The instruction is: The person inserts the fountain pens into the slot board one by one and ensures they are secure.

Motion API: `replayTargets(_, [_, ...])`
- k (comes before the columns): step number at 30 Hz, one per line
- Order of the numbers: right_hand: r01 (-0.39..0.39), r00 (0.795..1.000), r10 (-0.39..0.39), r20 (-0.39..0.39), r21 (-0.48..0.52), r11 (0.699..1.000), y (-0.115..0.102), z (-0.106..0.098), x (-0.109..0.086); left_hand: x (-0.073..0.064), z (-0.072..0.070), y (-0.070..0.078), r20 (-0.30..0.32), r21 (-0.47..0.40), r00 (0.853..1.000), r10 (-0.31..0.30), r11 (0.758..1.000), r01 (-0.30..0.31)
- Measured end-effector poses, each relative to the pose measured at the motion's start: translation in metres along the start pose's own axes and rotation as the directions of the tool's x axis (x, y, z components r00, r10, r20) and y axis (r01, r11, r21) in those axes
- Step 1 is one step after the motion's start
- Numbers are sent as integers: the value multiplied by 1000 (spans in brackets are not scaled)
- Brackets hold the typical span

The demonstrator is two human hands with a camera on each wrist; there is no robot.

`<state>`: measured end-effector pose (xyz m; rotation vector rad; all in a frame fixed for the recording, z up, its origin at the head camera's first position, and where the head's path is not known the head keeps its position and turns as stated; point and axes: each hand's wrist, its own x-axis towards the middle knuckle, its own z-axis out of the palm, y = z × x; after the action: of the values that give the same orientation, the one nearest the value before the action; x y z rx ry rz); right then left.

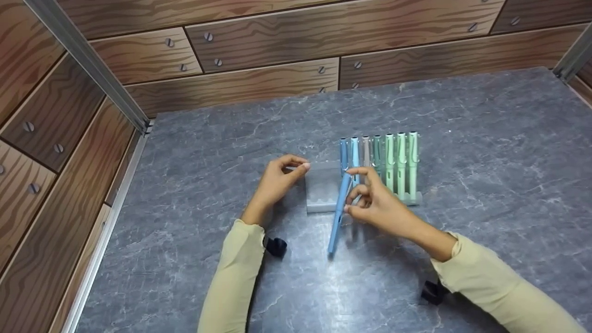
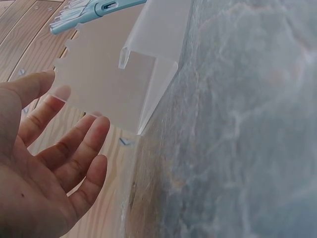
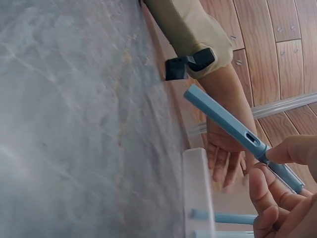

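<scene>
A clear frosted pen stand (image 1: 321,207) sits on the table. My left hand (image 1: 275,181) pinches its upper left edge between thumb and index finger; in the left wrist view the other fingers of the left hand (image 2: 59,158) are spread behind the frosted panel (image 2: 106,74). With thumb and fingers my right hand (image 1: 381,210) holds a blue pen (image 1: 340,212) tilted in front of the stand, its lower end toward me. In the right wrist view the blue pen (image 3: 223,121) shows a small window in its barrel and a clip near the fingers.
In the stand's right part stand a dark blue pen (image 1: 343,150), a light blue pen (image 1: 355,150), a grey-brown pen (image 1: 366,150), a dark green pen (image 1: 377,155) and light green pens (image 1: 401,162). Wood-patterned walls (image 1: 259,46) border the marbled grey table (image 1: 162,222).
</scene>
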<state>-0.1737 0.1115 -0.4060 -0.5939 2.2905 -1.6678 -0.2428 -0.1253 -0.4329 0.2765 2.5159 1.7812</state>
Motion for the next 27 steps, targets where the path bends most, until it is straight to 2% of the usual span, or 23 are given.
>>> replayTargets(4, [-4, 999, 2, -49, -48, 999, -6, -5, 4, 1, 0, 0, 0, 9, 1000, 12, 1000, -12])
replayTargets(13, [33, 992, -51, -116, -152, 988, -19, -7, 13, 1, 0, -1, -3, 11, 1000, 11, 1000, -11])
replayTargets(22, [71, 979, -125, -163, -303, 950, -23, -7, 19, 1, 0, 1, 7, -8, 1000, -1, 1000, 1])
replayTargets(27, [76, 971, -150, -187, -352, 933, -24, -7, 22, 0, 0, 1, 6, -7, 1000, -1, 1000, 1])
